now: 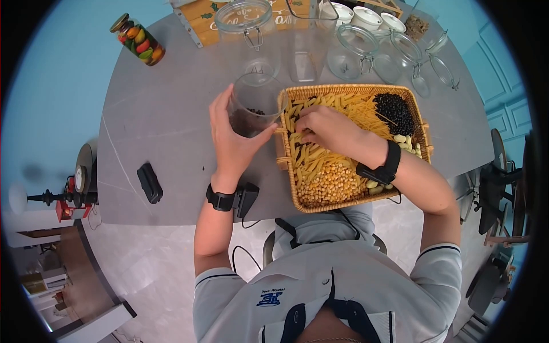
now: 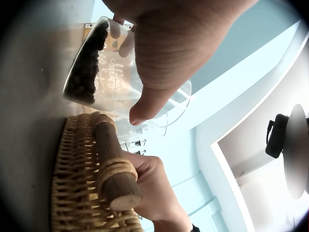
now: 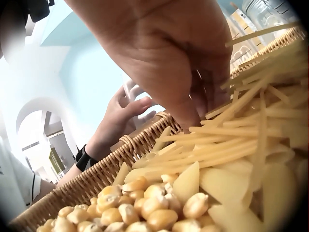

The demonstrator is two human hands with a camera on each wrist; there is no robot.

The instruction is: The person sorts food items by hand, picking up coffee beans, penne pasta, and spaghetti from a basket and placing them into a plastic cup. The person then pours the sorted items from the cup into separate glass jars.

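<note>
In the head view, the left hand (image 1: 233,142) grips a clear, straight-sided cup (image 1: 260,94) with small dark pieces (image 1: 255,112) at its bottom; the cup is just left of a rectangular tan wicker basket (image 1: 343,88) on a grey table (image 1: 171,114). The right hand (image 1: 330,128) reaches into the basket's left part, its fingers bent down among short pale-yellow pasta tubes (image 1: 309,166); whether they pinch anything cannot be told. Yellow corn kernels (image 1: 329,183) fill the near left corner, glossy black beans (image 1: 393,114) the far right corner, and thin yellow pasta sticks (image 1: 363,114) lie between the tubes and the beans. Beyond the basket are 3 round white pots (image 1: 366,18) and several clear glass jars. In the left wrist view, the thumb presses the cup's side, and the cup is near the basket's brown wooden handle (image 2: 116,164). In the right wrist view, the right hand's fingers point down behind the pasta sticks near the wicker rim; their tips are hidden.
</note>
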